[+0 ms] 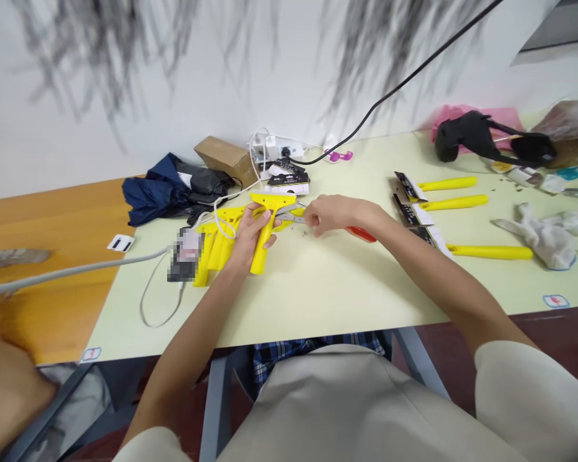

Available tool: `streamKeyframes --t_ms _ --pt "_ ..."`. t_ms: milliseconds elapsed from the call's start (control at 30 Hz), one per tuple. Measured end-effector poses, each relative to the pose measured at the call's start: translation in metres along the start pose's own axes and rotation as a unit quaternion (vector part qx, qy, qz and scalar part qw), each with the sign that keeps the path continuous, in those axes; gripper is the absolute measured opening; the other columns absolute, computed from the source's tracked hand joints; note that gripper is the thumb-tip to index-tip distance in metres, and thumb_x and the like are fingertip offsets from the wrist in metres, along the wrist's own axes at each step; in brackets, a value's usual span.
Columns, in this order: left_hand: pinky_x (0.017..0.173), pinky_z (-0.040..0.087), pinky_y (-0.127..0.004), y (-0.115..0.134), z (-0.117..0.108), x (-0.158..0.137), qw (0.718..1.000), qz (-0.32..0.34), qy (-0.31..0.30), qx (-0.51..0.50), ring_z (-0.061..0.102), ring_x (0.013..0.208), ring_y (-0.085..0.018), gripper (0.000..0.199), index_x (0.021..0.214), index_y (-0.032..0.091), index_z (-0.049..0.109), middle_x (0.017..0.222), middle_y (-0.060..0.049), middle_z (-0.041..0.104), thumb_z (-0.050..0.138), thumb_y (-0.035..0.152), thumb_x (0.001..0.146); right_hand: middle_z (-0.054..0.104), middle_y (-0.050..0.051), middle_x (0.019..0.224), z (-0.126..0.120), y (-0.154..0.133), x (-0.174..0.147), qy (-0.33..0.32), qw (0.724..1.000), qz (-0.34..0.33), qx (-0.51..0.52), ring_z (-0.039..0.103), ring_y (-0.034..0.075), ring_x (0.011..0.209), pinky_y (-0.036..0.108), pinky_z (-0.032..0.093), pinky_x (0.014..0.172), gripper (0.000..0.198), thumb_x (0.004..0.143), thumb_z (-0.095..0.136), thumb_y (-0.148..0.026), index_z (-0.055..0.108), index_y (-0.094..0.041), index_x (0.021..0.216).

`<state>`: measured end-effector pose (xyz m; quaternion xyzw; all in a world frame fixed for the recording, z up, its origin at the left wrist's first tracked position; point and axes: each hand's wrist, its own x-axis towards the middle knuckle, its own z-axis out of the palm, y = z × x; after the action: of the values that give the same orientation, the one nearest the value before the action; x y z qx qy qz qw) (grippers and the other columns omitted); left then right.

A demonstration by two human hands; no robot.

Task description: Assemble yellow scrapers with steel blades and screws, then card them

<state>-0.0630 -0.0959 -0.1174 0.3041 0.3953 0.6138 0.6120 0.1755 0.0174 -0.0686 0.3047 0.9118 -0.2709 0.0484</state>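
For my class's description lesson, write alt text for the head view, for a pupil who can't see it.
A person's left hand holds a yellow T-shaped tool over a pale table, the right hand close to its crosspiece. More yellow tools lie to the left; to the right, three yellow handles extend from dark packaging.

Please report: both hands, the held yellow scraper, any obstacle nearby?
Left hand gripping yellow scraper by handle. Right hand beside it, grip unclear. Possible snag: white cable over other yellow scrapers.
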Motion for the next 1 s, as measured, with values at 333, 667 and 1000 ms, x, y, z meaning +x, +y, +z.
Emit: streamKeyframes --t_ms 333,667,1000 --pt "0.036 0.034 -0.010 0.003 -0.008 -0.001 0.998 -0.044 -0.023 -0.046 0.065 0.074 -0.008 0.058 0.114 0.029 0.056 0.104 0.003 0.062 0.102 0.027 0.077 0.069 0.000 0.086 0.031 0.022 0.021 -0.047 0.986 -0.124 0.098 0.057 0.017 0.077 0.030 0.038 0.072 0.012 0.094 0.064 -0.008 0.068 -0.018 0.091" --pt "0.034 0.036 -0.011 -0.001 0.001 -0.014 0.994 -0.077 -0.072 -0.037 0.066 0.069 -0.009 0.057 0.115 0.030 0.055 0.099 0.004 0.061 0.100 0.027 0.080 0.076 0.011 0.111 -0.009 0.008 -0.001 0.119 0.990 -0.070 0.033 0.064 0.022 0.085 0.034 0.044 0.076 0.018 0.106 0.056 -0.014 0.073 -0.017 0.105" --pt "0.038 0.042 -0.013 -0.023 0.016 -0.023 0.991 -0.109 -0.080 -0.013 0.073 0.077 -0.013 0.058 0.118 0.029 0.051 0.104 0.002 0.066 0.098 0.030 0.085 0.074 0.008 0.107 -0.013 -0.032 -0.021 0.191 0.952 -0.236 0.044 0.067 0.022 0.094 0.034 0.048 0.088 0.024 0.112 0.053 -0.017 0.076 -0.018 0.107"
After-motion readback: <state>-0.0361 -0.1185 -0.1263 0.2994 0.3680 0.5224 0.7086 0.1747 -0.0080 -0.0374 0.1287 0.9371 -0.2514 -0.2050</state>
